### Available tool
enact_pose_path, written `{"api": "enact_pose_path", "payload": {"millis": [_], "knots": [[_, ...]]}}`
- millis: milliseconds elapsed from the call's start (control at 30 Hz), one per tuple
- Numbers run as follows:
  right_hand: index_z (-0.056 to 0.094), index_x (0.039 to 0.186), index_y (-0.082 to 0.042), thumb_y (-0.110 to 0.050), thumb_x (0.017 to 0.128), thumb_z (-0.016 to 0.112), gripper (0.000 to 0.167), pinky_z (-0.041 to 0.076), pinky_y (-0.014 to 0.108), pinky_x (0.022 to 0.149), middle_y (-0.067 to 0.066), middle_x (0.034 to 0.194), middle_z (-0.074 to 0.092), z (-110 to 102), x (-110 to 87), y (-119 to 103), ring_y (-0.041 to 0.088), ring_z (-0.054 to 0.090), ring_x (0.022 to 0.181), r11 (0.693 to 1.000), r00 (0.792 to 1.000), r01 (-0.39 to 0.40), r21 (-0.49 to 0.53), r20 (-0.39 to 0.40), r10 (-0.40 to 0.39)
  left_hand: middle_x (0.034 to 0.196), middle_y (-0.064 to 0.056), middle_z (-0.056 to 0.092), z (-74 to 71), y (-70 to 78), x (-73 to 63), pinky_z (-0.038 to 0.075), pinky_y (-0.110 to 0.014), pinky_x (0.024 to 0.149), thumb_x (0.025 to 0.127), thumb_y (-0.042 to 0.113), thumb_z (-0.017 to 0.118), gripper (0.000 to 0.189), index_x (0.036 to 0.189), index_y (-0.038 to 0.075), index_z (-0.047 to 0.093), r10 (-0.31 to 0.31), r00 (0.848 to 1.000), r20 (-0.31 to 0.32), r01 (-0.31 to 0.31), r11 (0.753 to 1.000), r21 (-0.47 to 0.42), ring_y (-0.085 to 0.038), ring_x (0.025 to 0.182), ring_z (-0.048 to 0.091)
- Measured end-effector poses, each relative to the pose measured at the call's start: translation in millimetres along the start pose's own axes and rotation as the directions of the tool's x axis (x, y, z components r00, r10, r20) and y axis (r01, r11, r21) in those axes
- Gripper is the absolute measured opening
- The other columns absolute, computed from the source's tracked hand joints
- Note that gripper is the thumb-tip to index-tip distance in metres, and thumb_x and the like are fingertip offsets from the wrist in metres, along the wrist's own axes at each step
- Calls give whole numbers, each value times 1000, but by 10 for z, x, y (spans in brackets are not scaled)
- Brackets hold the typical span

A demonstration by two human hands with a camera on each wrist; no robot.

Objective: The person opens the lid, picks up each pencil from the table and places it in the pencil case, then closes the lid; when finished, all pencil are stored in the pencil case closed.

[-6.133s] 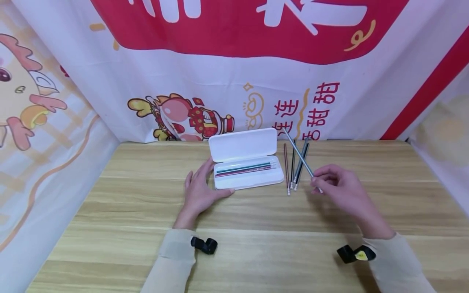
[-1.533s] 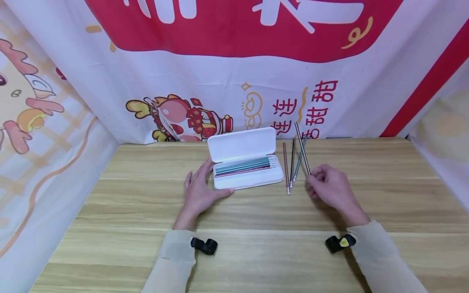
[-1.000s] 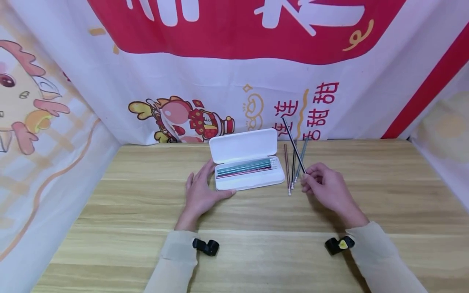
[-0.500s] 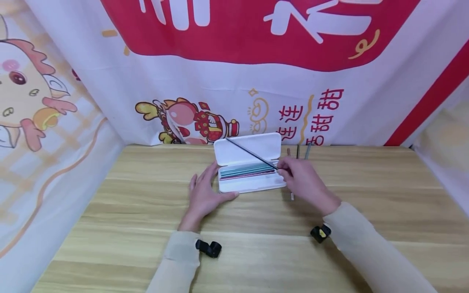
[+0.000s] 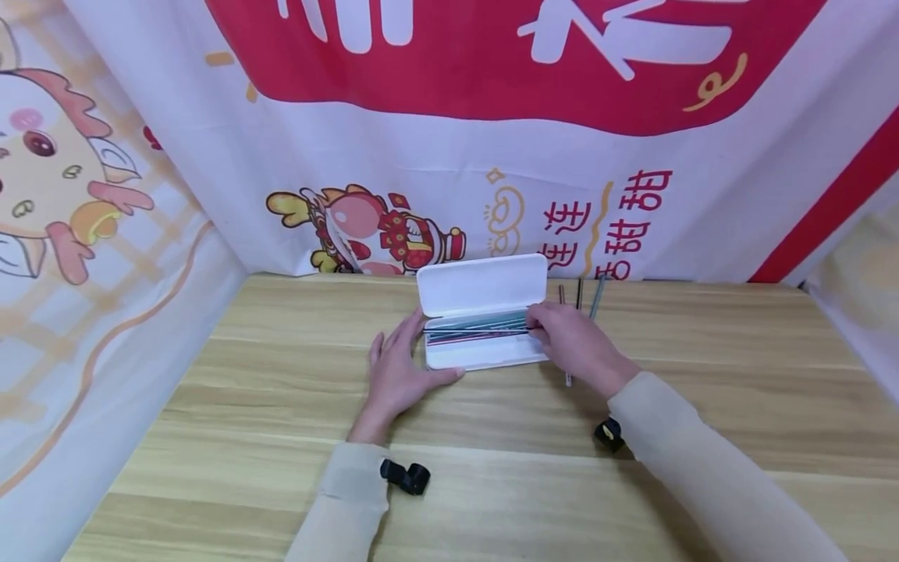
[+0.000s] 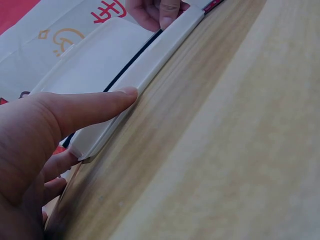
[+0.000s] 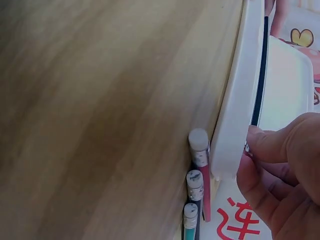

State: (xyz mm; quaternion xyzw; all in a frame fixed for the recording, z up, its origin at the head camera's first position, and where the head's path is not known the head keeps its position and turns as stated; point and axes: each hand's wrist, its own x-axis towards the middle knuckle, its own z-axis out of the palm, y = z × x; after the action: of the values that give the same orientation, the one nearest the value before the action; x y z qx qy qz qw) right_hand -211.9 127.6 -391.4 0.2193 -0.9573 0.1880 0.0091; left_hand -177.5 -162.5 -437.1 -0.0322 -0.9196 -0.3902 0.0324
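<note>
A white pencil case (image 5: 485, 355) lies on the table with its lid (image 5: 485, 285) raised; teal and dark red pencils lie inside. My left hand (image 5: 400, 378) holds the left end of the case, thumb on the front edge and fingers round the far side. Between thumb and fingertips, my right hand (image 5: 579, 343) pinches a black pencil (image 7: 260, 85) near its eraser end. That pencil lies lengthwise over the case, close above the others. In the head view the right hand hides the case's right end.
Right of the case lie three loose pencils: a red pencil (image 7: 206, 185), a dark pencil (image 5: 579, 293) and a teal pencil (image 5: 598, 297), eraser ends toward me. A printed cloth (image 5: 421, 156) hangs behind the wooden table (image 5: 492, 484).
Teal pencils have been added in the case since the earliest frame. My right hand has carried the black pencil left from the loose pencils and lowered it over the case. The left hand stays at the case.
</note>
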Motion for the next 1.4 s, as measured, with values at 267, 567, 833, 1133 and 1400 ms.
{"api": "enact_pose_path", "payload": {"millis": [267, 567, 833, 1133, 1400], "knots": [[75, 113, -10, -2, 100, 73, 16, 64, 47, 100, 8, 115, 77, -21, -42, 33, 28, 73, 108, 999, 999, 38, -19, -17, -38, 172, 0, 44, 0, 19, -4, -4, -57, 138, 73, 53, 97, 121, 171, 30, 29, -12, 1000, -1, 12, 1000, -2, -32, 164, 31], [74, 116, -8, 1, 97, 75, 21, 64, 48, 101, 9, 120, 76, -71, -139, 108, 29, 73, 110, 999, 997, 38, -35, -59, -41, 171, 3, 45, 11, 23, 18, -3, -54, 138, 73, 56, 96, 121, 171, 33, 29, -22, 1000, 5, 22, 1000, 21, -28, 165, 31], [73, 119, -9, 0, 98, 75, 23, 62, 51, 103, 10, 122, 74, -75, -143, 156, 31, 71, 114, 1000, 999, -15, -14, -40, 14, 172, 1, 45, 0, 26, 20, -3, -56, 138, 74, 54, 97, 121, 171, 31, 29, -11, 1000, 1, 11, 1000, 14, -31, 164, 31], [73, 121, -8, 1, 100, 71, 23, 60, 55, 106, 11, 124, 73, -65, -146, 204, 35, 70, 117, 997, 997, -56, 51, -55, 58, 171, 0, 46, -3, 47, 7, -2, -58, 138, 74, 53, 97, 122, 171, 32, 28, -12, 1000, 2, 12, 1000, 11, -32, 165, 30], [72, 121, -7, -2, 102, 69, 20, 61, 55, 104, 12, 123, 72, -52, -149, 218, 34, 70, 115, 994, 995, -78, 79, -56, 83, 171, 0, 46, -9, 40, 12, -3, -57, 138, 74, 52, 97, 121, 171, 30, 28, -10, 1000, 5, 10, 1000, 7, -31, 165, 30]]}}
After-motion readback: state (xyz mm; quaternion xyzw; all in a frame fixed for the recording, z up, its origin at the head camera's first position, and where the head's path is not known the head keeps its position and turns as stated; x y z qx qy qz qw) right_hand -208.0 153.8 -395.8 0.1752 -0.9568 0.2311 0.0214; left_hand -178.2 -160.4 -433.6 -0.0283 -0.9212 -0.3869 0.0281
